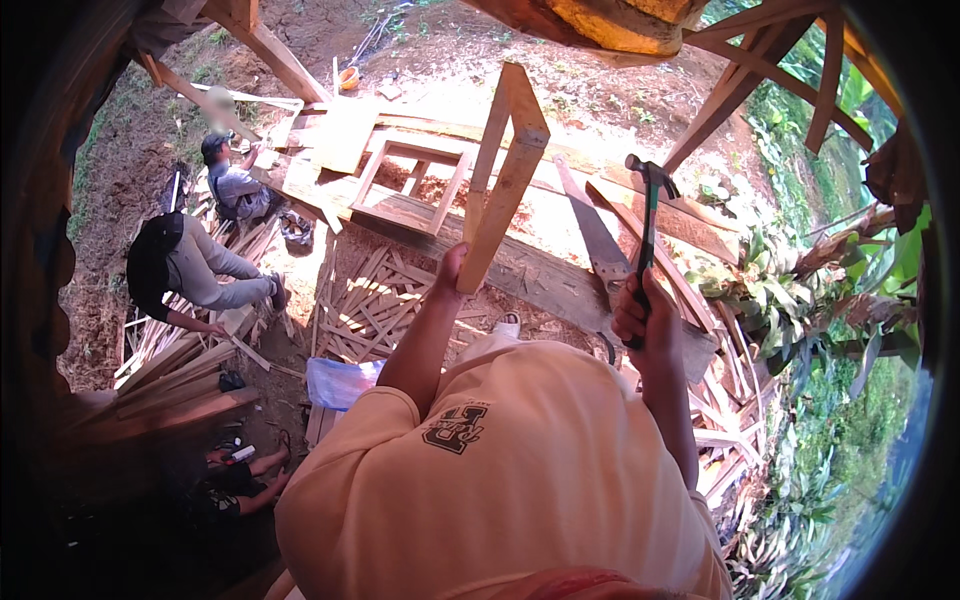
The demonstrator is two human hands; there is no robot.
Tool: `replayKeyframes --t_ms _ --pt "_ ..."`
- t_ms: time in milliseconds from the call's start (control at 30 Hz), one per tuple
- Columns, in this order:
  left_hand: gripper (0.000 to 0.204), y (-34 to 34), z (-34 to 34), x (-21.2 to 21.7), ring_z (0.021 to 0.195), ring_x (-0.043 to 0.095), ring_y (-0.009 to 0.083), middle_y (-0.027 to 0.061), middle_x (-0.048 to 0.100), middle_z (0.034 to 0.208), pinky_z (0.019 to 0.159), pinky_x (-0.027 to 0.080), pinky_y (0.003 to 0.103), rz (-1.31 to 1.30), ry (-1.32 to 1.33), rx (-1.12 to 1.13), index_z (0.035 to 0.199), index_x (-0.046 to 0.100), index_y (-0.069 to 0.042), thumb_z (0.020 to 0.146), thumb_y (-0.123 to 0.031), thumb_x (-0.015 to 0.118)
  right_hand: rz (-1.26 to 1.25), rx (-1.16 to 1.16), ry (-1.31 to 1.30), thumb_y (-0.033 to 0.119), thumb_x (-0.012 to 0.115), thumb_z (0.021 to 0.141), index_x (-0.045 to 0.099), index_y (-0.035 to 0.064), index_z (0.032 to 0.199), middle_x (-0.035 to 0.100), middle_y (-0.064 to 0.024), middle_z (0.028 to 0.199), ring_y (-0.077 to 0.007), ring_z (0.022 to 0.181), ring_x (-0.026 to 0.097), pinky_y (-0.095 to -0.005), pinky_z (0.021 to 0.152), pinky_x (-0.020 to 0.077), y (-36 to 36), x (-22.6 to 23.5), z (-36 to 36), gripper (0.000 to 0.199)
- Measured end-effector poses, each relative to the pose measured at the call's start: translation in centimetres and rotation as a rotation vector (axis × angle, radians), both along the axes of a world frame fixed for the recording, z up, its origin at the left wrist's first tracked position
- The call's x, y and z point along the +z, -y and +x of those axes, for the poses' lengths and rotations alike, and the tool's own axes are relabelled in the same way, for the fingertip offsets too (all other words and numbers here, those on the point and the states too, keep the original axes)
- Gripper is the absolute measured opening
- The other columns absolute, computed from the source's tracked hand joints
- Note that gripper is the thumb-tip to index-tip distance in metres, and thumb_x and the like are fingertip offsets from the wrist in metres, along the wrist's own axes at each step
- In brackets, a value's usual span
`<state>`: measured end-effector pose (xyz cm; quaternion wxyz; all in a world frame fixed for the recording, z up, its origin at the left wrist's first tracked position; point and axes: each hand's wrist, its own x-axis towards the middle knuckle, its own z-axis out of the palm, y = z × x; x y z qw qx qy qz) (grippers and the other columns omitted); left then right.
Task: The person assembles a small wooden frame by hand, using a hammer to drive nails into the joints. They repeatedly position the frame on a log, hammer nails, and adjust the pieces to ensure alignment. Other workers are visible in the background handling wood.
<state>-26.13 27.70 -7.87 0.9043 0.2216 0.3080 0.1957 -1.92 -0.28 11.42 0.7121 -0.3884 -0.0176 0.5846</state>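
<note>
Both hands (648, 312) well apart, in grips

This is an open-air carpentry workshop on bare earth (305, 30), with slanting wooden posts (268, 50) at its edges and leafy plants (830, 315) growing close on the right. A long plank bench (520, 268) carries a rectangular wooden frame (452, 193) and a handsaw (590, 228); a hammer (648, 212) and a piece of joined boards (503, 205) are held up over it. Strips of scrap wood (375, 305) lie heaped beside the bench.
</note>
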Motion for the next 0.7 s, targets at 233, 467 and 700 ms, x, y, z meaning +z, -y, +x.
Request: replayKeyframes --t_ms 233,467,700 --pt "0.016 1.2 2.9 -3.1 0.056 0.043 0.0099 0.0028 0.046 0.078 0.045 0.039 0.021 -0.253 0.48 -0.017 0.102 0.053 0.002 0.103 -0.013 0.049 -0.001 0.106 -0.019 0.039 0.047 0.11 0.051 0.0129 0.093 0.035 0.0059 0.062 -0.0055 0.044 0.028 -0.0261 0.043 0.0271 -2.2 0.7 -3.1 0.031" --pt "0.015 1.2 4.0 -3.2 0.06 0.047 0.0123 0.0031 0.047 0.08 0.046 0.043 0.025 -0.266 0.375 0.07 0.103 0.054 0.0 0.101 -0.014 0.052 0.17 -0.054 0.041 0.038 0.045 0.111 0.05 0.0123 0.093 0.036 0.0044 0.065 -0.0079 0.047 0.03 -0.0275 0.046 0.0297 -1.7 1.2 -2.5 0.032" --pt "0.023 2.2 6.0 -3.5 0.059 0.057 0.011 0.0028 0.058 0.077 0.046 0.047 0.025 0.02 0.351 -0.148 0.098 0.058 -0.004 0.105 -0.02 0.043 0.026 0.404 0.259 0.036 0.049 0.111 0.05 0.01 0.094 0.033 0.0059 0.066 -0.0066 0.052 0.032 -0.0264 0.046 0.0285 -5.4 3.6 -8.7 0.031"
